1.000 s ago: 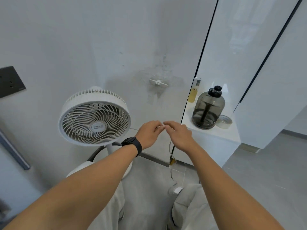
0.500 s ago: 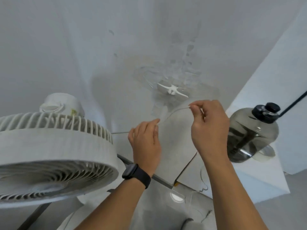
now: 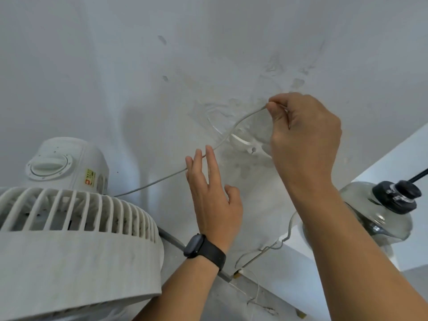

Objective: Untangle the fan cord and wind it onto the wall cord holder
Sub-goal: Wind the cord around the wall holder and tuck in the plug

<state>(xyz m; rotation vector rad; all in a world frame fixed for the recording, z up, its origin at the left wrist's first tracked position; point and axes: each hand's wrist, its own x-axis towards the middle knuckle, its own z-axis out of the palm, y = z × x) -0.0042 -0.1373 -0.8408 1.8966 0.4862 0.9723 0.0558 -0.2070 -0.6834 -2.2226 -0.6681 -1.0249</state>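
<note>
Two hands up at the wall (image 3: pixel 115 54), centre and right of frame. R hand (image 3: pixel 305 135), upper right of centre: thumb and forefinger pinched tight on the fan cord (image 3: pixel 240 122), other fingers curled in behind. L hand (image 3: pixel 213 193), centre frame: fingers (image 3: pixel 211 163) straight and slightly spread, pointing up the wall; cord passes across or behind the fingertips, cannot tell if it is pressed or only touched. Black watch (image 3: pixel 203 249) on L wrist.

Cord: thin, pale grey. Runs from behind the fan (image 3: pixel 69 228) at lower left, rises diag. to L fingertips, then arcs up to the R pinch. Past the R hand a further length hangs kinked down the lower centre toward the floor; end not visible.

Cord holder (image 3: pixel 245 142): white, fixed to wall just below the cord arc, partly hidden by R hand. Cannot tell if any turn is on it. Wall round it patchy, paint flaked.

Fan: white, grille facing down-left, dial knob (image 3: pixel 48 164) on motor housing at mid left.

Lower right: smoky clear jug w/ black cap (image 3: pixel 379 214) on white counter (image 3: pixel 393 158), partly behind R forearm.
</note>
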